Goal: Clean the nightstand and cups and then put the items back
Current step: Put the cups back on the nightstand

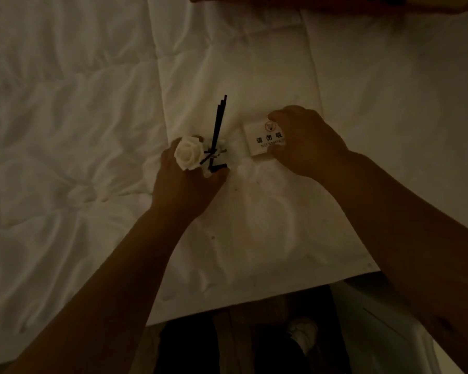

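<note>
- Head view: a white bed (79,117) filled most of the dim frame, its near edge running across the bottom, with a folded white duvet (281,76) lying over the right part.
- The left hand (185,184) reached in from the lower left and curled round a reed diffuser (214,157), which stood on the bed not far in from the near edge; the bottle itself was mostly hidden by the fingers.
- A white artificial rose (188,152) sat at the diffuser's neck, just above the left hand's knuckles, and thin black reeds (219,122) rose from it, tilted slightly towards the far side.
- The right hand (305,141) came in from the right and gripped a white no-smoking sign (262,139) from above, thumb at its near edge and fingers over its far edge, covering the sign's right half.
- The sign rested on the duvet just to the right of the diffuser, apart from it, showing a red prohibition symbol and printed characters.
- Beyond the bed's near edge, a dark floor area (241,346) showed at the bottom; what lay there was too dim to tell.
- A strip of patterned fabric (281,0) crossed the top edge.
</note>
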`<act>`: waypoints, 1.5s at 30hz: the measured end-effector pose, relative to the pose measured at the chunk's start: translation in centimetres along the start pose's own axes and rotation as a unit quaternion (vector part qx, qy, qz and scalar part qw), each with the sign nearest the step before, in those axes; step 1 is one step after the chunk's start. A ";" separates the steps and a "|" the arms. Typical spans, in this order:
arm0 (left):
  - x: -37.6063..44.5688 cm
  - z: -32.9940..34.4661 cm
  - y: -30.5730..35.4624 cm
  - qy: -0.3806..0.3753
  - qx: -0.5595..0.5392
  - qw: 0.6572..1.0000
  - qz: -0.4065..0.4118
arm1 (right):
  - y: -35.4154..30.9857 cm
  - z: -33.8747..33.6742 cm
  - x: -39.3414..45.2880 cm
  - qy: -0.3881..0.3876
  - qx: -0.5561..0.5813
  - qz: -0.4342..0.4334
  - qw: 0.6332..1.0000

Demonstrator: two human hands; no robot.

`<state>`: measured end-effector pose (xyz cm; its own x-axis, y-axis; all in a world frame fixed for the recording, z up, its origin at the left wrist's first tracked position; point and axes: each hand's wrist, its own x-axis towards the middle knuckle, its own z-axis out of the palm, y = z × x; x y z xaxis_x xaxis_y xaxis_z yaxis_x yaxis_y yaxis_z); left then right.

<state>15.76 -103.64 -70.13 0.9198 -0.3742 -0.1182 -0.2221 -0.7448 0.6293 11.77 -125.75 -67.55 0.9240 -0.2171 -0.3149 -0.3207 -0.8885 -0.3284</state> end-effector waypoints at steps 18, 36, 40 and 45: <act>1.1 -0.7 0.2 -0.043 -0.131 0.990 0.026 | -0.8 0.1 -0.2 -0.041 -0.087 -0.012 0.995; -5.0 3.0 10.3 -0.150 -0.245 0.955 0.072 | 6.6 -1.7 -13.9 0.073 -0.015 0.111 0.991; -6.7 5.3 14.1 -0.178 -0.202 0.956 0.120 | 10.2 -1.8 -18.8 0.062 -0.005 0.166 0.984; -10.1 9.5 19.9 -0.242 -0.136 0.934 0.225 | 14.9 -2.2 -26.3 0.077 0.015 0.249 0.965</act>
<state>-0.99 -119.97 -63.73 0.4841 -0.8706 -0.0875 -0.3998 -0.3090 0.8630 -16.82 -134.15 -62.26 0.6723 -0.6744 -0.3053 -0.7374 -0.6463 -0.1963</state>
